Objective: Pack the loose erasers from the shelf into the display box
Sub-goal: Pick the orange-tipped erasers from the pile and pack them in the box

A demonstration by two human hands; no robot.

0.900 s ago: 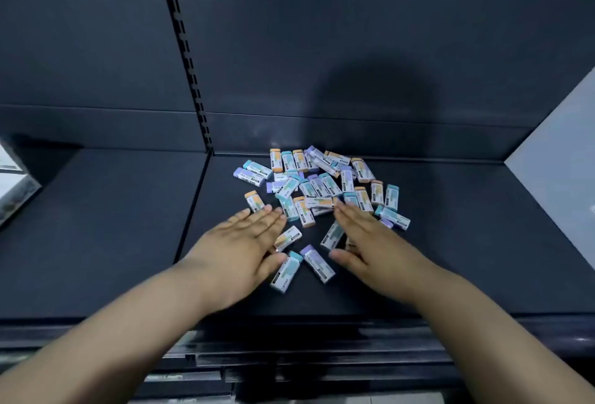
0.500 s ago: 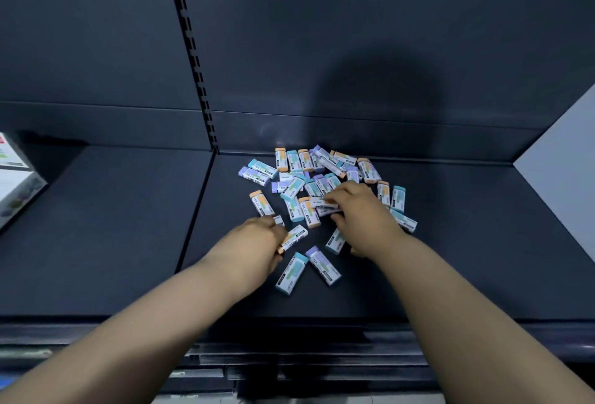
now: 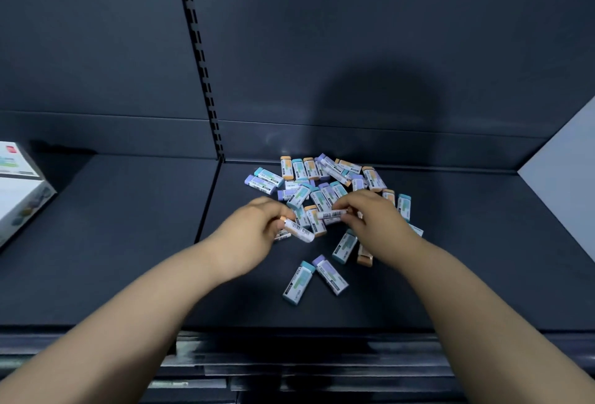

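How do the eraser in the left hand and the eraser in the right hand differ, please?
The left hand pinches the left eraser by its orange end, so it slants down to the right; the right hand holds the right eraser nearly level, pointing left. The left eraser's end colour shows; the right eraser's is hidden by fingers. Both show a white sleeve with a barcode, facing up.
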